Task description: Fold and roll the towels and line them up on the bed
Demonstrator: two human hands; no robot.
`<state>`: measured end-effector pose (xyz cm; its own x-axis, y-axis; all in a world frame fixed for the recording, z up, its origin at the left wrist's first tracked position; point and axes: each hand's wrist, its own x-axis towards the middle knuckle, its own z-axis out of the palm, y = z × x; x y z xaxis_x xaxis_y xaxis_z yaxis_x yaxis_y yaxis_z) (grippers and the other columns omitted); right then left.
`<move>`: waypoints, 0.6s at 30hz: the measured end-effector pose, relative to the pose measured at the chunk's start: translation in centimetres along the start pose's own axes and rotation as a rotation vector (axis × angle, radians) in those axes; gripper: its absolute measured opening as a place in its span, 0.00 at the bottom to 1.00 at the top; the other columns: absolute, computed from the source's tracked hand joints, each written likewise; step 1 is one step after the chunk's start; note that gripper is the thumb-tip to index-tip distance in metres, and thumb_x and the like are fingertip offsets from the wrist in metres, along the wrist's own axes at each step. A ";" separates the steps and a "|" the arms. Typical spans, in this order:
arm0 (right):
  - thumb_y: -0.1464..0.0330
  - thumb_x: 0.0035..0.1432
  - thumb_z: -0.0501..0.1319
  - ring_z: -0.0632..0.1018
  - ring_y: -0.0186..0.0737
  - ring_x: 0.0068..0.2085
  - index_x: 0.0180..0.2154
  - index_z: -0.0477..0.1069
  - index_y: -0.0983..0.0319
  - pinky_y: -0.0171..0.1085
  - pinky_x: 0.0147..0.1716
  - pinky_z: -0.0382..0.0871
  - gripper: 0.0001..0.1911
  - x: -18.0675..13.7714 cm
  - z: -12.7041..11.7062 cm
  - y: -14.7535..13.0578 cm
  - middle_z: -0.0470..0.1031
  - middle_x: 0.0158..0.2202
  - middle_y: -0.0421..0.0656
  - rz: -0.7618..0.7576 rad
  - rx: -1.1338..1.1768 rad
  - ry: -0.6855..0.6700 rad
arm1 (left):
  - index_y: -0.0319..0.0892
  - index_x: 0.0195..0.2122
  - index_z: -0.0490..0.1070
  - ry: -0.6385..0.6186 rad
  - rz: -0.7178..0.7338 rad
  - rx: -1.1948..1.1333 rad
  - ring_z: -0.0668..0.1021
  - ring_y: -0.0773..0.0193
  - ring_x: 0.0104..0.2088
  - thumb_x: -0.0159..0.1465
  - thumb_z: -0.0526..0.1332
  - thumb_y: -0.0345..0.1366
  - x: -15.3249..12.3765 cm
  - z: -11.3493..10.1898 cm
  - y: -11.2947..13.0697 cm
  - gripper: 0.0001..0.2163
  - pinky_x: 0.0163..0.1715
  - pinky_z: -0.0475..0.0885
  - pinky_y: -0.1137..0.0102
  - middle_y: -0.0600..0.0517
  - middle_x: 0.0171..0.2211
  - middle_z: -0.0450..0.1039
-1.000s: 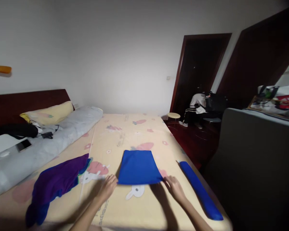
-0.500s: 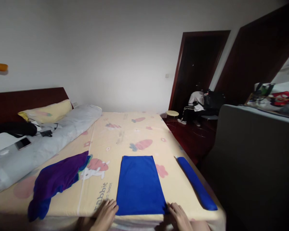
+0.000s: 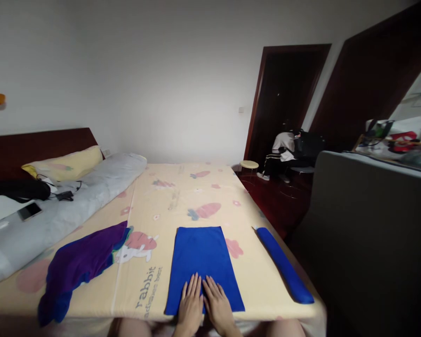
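Observation:
A blue cloth (image 3: 201,248) lies flat as a neat rectangle near the bed's front edge. My left hand (image 3: 191,302) rests palm down on its near part, fingers stretched out. Beside it, almost touching, my right hand (image 3: 216,302) also lies flat on the cloth with its fingers extended. Over to the left is a crumpled purple and blue cloth (image 3: 82,260). On the right, along the bed's side edge, sits a long, narrow blue roll or pouch (image 3: 284,264) with a small pale tip at its far end.
The bed (image 3: 175,196) has a patterned cream sheet. A long grey wrapped bundle (image 3: 91,201), a phone (image 3: 30,211) and a yellow pillow (image 3: 66,164) lie at the left. A grey panel (image 3: 365,224) stands right; a seated person (image 3: 282,147) is near a stool (image 3: 249,164).
Both hands have left the near corners of the blue cloth and come together on its near middle, now flat. The camera view has shifted slightly.

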<state>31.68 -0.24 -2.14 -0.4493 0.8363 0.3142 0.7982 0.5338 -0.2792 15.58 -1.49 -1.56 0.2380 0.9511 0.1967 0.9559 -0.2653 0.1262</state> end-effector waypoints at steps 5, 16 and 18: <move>0.53 0.65 0.48 0.62 0.47 0.65 0.66 0.46 0.52 0.52 0.61 0.62 0.30 -5.1 0.2 5.7 0.56 0.66 0.41 0.147 -0.067 0.030 | 0.54 0.67 0.40 0.024 -0.112 0.040 0.62 0.57 0.65 0.69 0.45 0.43 -4.0 0.3 -5.7 0.25 0.62 0.60 0.53 0.54 0.68 0.52; 0.63 0.67 0.43 0.55 0.43 0.67 0.65 0.49 0.53 0.47 0.64 0.57 0.26 2.6 -0.1 0.7 0.51 0.68 0.40 0.151 0.086 -0.077 | 0.49 0.67 0.36 0.077 0.016 0.024 0.59 0.61 0.66 0.68 0.43 0.32 1.7 0.2 -2.0 0.26 0.63 0.60 0.58 0.52 0.68 0.51; 0.59 0.67 0.44 0.55 0.43 0.67 0.65 0.48 0.51 0.48 0.64 0.55 0.26 3.8 -0.2 0.6 0.51 0.68 0.39 0.100 0.120 -0.138 | 0.51 0.67 0.36 0.017 0.023 0.012 0.59 0.60 0.66 0.69 0.42 0.35 2.7 0.4 -2.0 0.25 0.62 0.61 0.56 0.54 0.68 0.51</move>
<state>30.52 3.21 -0.91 -0.4279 0.8906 0.1543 0.7916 0.4516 -0.4116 14.38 1.69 -1.69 0.2567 0.9420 0.2161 0.9523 -0.2848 0.1099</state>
